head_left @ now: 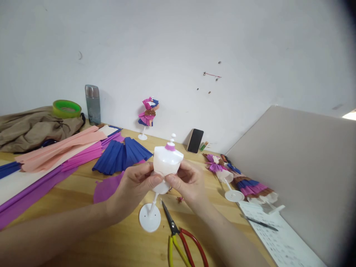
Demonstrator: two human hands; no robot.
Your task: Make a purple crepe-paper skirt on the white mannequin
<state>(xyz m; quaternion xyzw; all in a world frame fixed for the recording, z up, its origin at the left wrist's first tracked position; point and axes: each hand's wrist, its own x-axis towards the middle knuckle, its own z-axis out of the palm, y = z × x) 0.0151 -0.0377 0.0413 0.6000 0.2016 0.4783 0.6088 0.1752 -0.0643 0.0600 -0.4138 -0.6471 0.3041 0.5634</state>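
Note:
Between my two hands is a small white dress-form mannequin (pixel 167 157) with a purple band around its neck and a round white base. My left hand (pixel 136 185) closes on the waist from the left, thumb across the front. From the right, my right hand (pixel 191 183) grips the same waist, its thumb close to the left one. The far fingers are hidden behind the torso. Scissors (pixel 175 230) with one red and one yellow handle lie on the table below the mannequin. Beside my left hand are purple paper (pixel 107 189) and pleated blue paper (pixel 119 155).
Coloured crepe paper strips (pixel 61 148), a brown cloth (pixel 36 128), a tape roll (pixel 66 108) and a bottle (pixel 93 105) occupy the left. A dressed mannequin (pixel 149 113) and phone (pixel 195 141) stand near the wall. Dressed mannequins (pixel 215 163), a pen (pixel 261 223) and written paper (pixel 280 237) lie right.

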